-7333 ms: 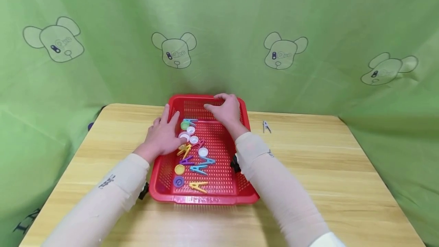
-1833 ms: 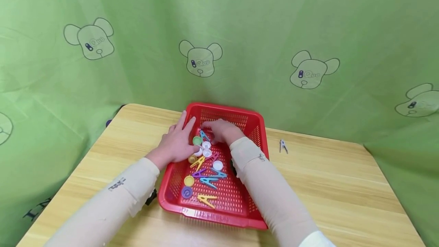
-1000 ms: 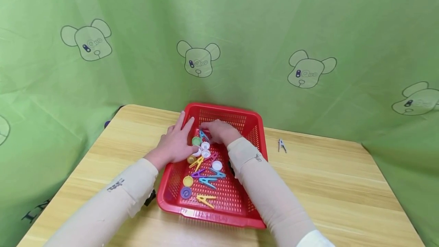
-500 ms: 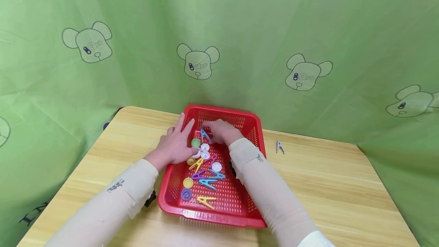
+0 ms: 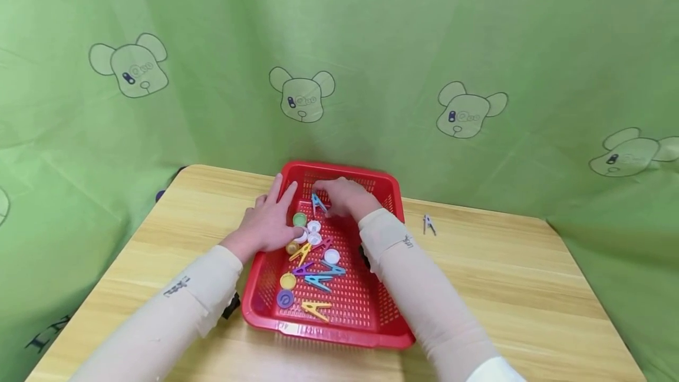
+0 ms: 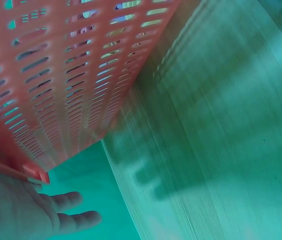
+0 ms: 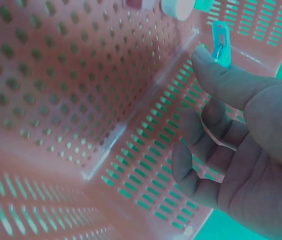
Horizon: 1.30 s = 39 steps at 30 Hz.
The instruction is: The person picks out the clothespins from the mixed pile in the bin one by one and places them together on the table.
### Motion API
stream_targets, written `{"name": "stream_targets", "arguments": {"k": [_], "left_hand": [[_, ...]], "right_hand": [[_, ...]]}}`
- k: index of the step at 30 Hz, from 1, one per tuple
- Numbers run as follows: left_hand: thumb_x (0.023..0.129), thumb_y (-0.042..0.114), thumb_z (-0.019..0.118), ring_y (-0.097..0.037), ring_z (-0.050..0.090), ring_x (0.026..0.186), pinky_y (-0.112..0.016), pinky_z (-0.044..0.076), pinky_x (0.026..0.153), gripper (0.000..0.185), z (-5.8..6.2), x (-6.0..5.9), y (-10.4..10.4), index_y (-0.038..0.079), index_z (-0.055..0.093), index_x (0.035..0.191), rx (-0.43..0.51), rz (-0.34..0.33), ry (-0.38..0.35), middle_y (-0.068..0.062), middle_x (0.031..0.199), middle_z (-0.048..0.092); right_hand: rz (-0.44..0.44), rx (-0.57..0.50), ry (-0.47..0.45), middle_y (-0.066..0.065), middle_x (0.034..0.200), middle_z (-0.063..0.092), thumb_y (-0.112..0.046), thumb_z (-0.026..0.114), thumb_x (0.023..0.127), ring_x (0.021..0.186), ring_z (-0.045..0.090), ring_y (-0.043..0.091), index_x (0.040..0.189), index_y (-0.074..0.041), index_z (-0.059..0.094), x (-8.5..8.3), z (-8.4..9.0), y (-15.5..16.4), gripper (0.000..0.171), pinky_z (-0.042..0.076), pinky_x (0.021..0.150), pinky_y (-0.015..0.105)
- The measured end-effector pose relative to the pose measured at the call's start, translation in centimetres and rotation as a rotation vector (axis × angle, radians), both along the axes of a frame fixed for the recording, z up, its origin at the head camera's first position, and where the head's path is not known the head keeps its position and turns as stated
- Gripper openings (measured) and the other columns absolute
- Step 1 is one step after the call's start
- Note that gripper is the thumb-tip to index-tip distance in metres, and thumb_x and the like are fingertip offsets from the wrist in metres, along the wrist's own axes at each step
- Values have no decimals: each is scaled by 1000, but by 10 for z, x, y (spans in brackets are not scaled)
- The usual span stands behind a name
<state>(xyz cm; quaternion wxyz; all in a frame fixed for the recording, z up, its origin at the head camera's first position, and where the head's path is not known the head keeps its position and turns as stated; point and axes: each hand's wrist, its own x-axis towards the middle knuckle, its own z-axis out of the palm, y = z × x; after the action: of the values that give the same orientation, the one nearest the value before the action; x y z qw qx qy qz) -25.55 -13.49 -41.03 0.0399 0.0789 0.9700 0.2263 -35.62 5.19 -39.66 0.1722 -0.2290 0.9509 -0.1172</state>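
Note:
Inside the far end of the red plastic basket (image 5: 327, 342), my right hand (image 5: 345, 196) pinches a light blue clothespin (image 5: 317, 201) between thumb and forefinger. The right wrist view shows the clothespin's (image 7: 221, 42) end standing up past the thumb tip, with the other fingers loosely bent. My left hand (image 5: 267, 224) lies over the basket's left rim, fingers straight and spread, thumb reaching inside above a white bottle cap (image 5: 301, 237). From the left wrist, two fingers (image 6: 78, 220) extend past the rim.
On the basket floor lie several bottle caps, including a green cap (image 5: 299, 219) and a purple cap (image 5: 285, 298), and several clothespins, such as a yellow clothespin (image 5: 316, 309). A pale clothespin (image 5: 429, 224) lies on the wooden table (image 5: 493, 282) to the right. Green cloth (image 5: 371, 46) hangs behind.
My right hand has gone down from above the basket's far end to the blue clothespin, taken hold of it and shifted it slightly away from the green cap. The left hand stays on the rim.

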Motion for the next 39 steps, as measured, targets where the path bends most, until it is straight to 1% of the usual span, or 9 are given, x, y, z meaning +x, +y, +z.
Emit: {"name": "stream_targets", "arguments": {"k": [7, 12, 17, 19, 25, 29, 34, 39], "left_hand": [[86, 41, 73, -46, 29, 137, -64, 44, 97, 102, -2, 0, 2, 17, 10, 162, 4, -2, 3, -11, 166, -10], [85, 41, 74, -47, 28, 138, -65, 42, 98, 102, -4, 0, 4, 17, 12, 162, 15, 1, 14, -11, 166, -9], [86, 42, 73, -49, 27, 138, -67, 37, 101, 102, -7, 0, 6, 17, 11, 162, 23, -2, 13, -10, 166, -13], [86, 41, 73, -49, 27, 138, -67, 36, 101, 102, -7, -1, 6, 17, 10, 162, 28, -3, 10, -9, 166, -14], [86, 40, 74, -48, 26, 138, -66, 39, 100, 102, -7, 0, 7, 18, 10, 163, 42, 1, 8, -9, 166, -13], [86, 40, 73, -50, 25, 138, -67, 40, 99, 102, -5, 1, 7, 17, 10, 162, 41, -1, 13, -10, 166, -12], [86, 39, 73, -51, 27, 137, -68, 40, 98, 101, -5, 2, 6, 15, 11, 162, 38, -6, 26, -12, 166, -12], [86, 37, 73, -52, 27, 137, -69, 41, 97, 100, -3, 2, 4, 15, 11, 162, 44, -8, 34, -12, 166, -11]], "right_hand": [[17, 26, 49, 8, 124, 59, -14, 83, 82, 103, 54, 24, 139, -29, 56, 6, 12, 13, 65, 56, 85, 45], [30, 45, 96, 5, 121, 59, -15, 84, 82, 103, 53, 22, 136, -30, 57, 8, 20, 20, 62, 56, 84, 42], [56, 83, 129, 4, 122, 60, -16, 81, 85, 103, 53, 21, 138, -30, 56, 9, 31, 29, 61, 52, 87, 40], [66, 93, 147, 4, 124, 60, -15, 80, 86, 106, 54, 22, 140, -30, 56, 10, 37, 33, 61, 51, 88, 40], [71, 88, 183, 9, 130, 61, -10, 77, 88, 110, 55, 26, 141, -27, 55, 12, 52, 46, 60, 50, 93, 45], [61, 72, 208, 9, 128, 62, -6, 76, 87, 109, 56, 27, 140, -26, 56, 13, 61, 56, 60, 50, 92, 45], [30, 57, 209, 8, 135, 59, -6, 76, 88, 119, 53, 30, 142, -26, 54, 13, 70, 69, 62, 49, 96, 47], [-9, 52, 205, 9, 140, 54, -5, 77, 86, 125, 51, 33, 144, -27, 52, 15, 78, 85, 67, 48, 97, 50]]}}
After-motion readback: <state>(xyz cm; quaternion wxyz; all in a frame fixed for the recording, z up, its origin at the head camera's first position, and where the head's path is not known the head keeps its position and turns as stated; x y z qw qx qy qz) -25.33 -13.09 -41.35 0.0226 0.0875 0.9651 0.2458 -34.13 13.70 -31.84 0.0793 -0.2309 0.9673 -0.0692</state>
